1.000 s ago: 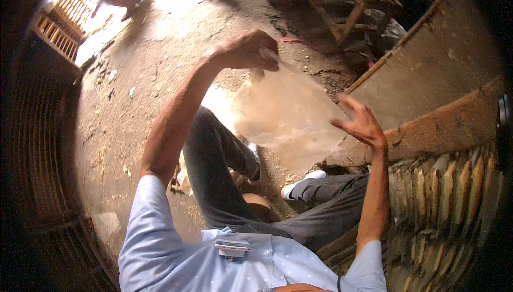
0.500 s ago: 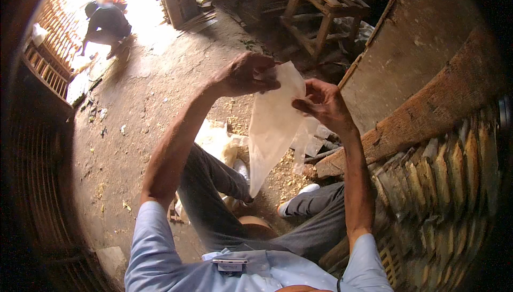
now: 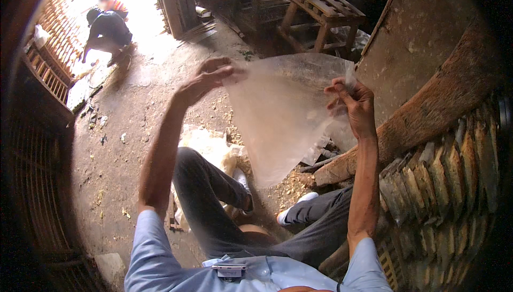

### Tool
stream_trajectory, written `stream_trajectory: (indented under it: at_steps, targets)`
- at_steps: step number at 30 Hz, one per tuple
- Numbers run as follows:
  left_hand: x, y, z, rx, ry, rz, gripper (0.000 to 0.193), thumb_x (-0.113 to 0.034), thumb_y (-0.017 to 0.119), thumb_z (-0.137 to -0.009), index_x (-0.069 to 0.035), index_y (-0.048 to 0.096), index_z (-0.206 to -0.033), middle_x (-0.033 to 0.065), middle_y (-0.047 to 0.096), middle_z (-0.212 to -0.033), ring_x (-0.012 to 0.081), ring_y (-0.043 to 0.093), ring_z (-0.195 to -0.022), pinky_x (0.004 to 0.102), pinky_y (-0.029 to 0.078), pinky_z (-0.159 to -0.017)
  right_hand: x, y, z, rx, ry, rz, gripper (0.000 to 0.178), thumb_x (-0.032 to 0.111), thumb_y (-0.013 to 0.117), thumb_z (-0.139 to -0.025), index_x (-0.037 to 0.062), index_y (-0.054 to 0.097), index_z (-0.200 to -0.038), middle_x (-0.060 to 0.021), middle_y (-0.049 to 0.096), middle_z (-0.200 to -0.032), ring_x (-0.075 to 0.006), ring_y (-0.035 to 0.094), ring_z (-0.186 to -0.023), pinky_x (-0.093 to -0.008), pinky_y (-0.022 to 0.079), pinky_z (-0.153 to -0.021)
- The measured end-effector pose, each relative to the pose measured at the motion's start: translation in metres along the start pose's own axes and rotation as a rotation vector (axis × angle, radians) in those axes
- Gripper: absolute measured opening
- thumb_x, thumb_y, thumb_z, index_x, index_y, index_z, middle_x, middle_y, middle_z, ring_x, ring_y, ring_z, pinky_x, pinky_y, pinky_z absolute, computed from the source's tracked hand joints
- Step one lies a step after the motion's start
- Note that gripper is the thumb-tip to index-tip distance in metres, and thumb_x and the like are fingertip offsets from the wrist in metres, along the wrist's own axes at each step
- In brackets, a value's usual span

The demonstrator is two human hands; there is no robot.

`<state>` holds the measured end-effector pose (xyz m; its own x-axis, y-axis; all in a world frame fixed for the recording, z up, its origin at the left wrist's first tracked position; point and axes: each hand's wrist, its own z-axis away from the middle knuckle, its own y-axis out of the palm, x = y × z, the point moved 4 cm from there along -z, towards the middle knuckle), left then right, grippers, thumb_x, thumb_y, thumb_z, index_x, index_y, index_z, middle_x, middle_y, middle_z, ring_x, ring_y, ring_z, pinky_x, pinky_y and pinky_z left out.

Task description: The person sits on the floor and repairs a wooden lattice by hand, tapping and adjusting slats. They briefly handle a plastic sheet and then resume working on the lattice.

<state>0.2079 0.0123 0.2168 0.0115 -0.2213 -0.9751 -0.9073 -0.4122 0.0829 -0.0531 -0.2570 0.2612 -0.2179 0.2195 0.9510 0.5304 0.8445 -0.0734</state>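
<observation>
A thin, translucent plastic sheet (image 3: 280,121) hangs spread out in front of me, wide along its top and narrowing toward my knees. At its upper left corner, my left hand (image 3: 211,75) pinches the edge between fingertips. My right hand (image 3: 354,102) grips the upper right corner, where a bunched bit of plastic sticks up above the fingers. The floor shows dimly through the sheet. A pale heap of similar plastic (image 3: 206,145) lies on the ground beside my left knee.
Flat slabs stand stacked in rows (image 3: 443,174) at my right, below a thick wooden beam (image 3: 417,105). A slatted wooden stool (image 3: 326,11) stands ahead. Two people (image 3: 109,27) crouch in the bright doorway at far left. Crumbs litter the earthen floor (image 3: 123,148).
My hands have moved apart, left hand leftward and right hand rightward. Between them the plastic sheet, narrow and folded before, has opened out wide.
</observation>
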Motion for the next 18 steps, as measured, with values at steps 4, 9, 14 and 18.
stream_trajectory:
  at_steps: [4,9,14,18]
  targets:
    - [0.021,0.040,0.002,-0.091,0.027,-0.115,0.054,-0.020,0.077,-0.090,0.003,0.056,-0.134,0.0170,0.068,-0.123,0.0250,0.067,-0.112,0.0389,0.055,-0.098,-0.004,0.018,-0.003,0.003,0.002,-0.006,0.019,0.023,0.070,-0.096,0.0060,0.070,-0.103,-0.0107,0.075,-0.091,-0.0148,0.072,-0.068,-0.0274,0.058,-0.058]
    - [0.021,0.023,0.008,-0.325,0.023,-0.019,0.038,-0.024,0.074,-0.093,0.004,0.067,-0.120,0.0135,0.075,-0.102,0.0193,0.074,-0.080,0.0310,0.060,-0.069,-0.006,-0.009,-0.001,-0.077,0.022,0.049,0.019,0.023,0.074,-0.093,0.0049,0.069,-0.097,-0.0073,0.074,-0.084,-0.0123,0.071,-0.067,-0.0279,0.060,-0.056]
    - [-0.007,0.033,0.003,-0.248,0.025,-0.127,0.037,-0.027,0.069,-0.097,0.004,0.068,-0.117,0.0143,0.075,-0.098,0.0188,0.074,-0.078,0.0306,0.060,-0.067,0.016,-0.034,0.009,-0.313,-0.095,0.090,0.022,0.028,0.068,-0.096,0.0062,0.070,-0.094,-0.0044,0.073,-0.077,-0.0096,0.070,-0.065,-0.0229,0.057,-0.051]
    - [-0.023,0.048,-0.004,-0.117,0.070,-0.276,0.030,-0.023,0.065,-0.100,0.003,0.069,-0.115,0.0139,0.075,-0.099,0.0177,0.074,-0.081,0.0300,0.060,-0.069,0.052,-0.021,-0.001,-0.375,-0.623,0.722,0.057,0.042,0.078,-0.086,0.0024,0.062,-0.124,-0.0133,0.069,-0.113,-0.0278,0.070,-0.099,-0.0433,0.057,-0.087]
